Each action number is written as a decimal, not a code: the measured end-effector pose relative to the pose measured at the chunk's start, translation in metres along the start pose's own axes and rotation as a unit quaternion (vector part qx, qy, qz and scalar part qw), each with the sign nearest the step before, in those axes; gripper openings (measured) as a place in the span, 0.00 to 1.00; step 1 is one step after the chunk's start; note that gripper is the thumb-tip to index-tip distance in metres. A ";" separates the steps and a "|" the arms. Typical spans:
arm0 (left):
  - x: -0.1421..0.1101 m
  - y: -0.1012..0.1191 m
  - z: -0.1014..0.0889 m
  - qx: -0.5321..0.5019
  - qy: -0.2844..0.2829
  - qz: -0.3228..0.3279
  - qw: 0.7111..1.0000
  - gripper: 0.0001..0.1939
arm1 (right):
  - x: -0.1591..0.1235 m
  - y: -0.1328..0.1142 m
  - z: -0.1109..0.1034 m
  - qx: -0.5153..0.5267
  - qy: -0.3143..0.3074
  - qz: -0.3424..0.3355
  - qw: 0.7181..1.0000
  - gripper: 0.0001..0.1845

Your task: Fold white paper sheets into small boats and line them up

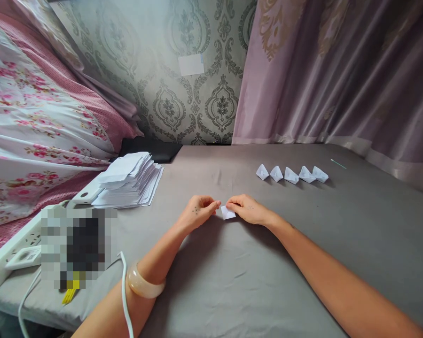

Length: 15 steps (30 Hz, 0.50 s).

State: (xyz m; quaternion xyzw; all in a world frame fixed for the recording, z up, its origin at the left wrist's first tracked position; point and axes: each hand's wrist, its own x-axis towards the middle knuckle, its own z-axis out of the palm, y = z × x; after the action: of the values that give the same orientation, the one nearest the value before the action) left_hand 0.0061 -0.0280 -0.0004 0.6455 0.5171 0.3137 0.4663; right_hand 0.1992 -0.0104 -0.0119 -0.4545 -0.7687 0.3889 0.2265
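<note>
A small folded piece of white paper [228, 213] is just above the grey cloth, between my two hands. My right hand [250, 209] pinches its upper right side between thumb and fingers. Close to the paper's left edge is my left hand [199, 211], thumb and forefinger pressed together; whether they grip anything is too small to tell. Beyond my right hand, several folded white paper boats [291, 175] stand in a row. To the left rises a tall stack of white paper sheets [127, 183], its top sheets uneven.
A white power strip [19, 246] runs along the left edge, and a white cable [124, 286] passes by my left forearm. Left of that forearm is a blurred dark patch. A cotton swab [338, 164] lies at the far right. Curtains [296, 94] hang behind the grey cloth [268, 281].
</note>
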 end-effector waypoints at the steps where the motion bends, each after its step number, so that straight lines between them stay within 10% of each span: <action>1: 0.000 0.000 -0.001 0.022 0.011 0.043 0.999 0.13 | 0.002 0.001 -0.001 -0.031 -0.002 -0.021 0.999 0.14; 5: 0.001 -0.004 0.000 0.070 -0.012 0.152 0.986 0.08 | 0.009 0.006 0.003 -0.119 0.017 -0.072 0.990 0.12; 15: 0.008 -0.011 -0.003 0.202 -0.068 0.151 0.965 0.06 | -0.016 -0.004 0.017 -0.203 0.090 -0.073 0.972 0.13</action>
State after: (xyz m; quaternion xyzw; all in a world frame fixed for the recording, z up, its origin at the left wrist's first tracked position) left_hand 0.0015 -0.0191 -0.0104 0.8167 0.4335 0.2245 0.3076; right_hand 0.1933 -0.0324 -0.0190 -0.4665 -0.8392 0.1649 0.2257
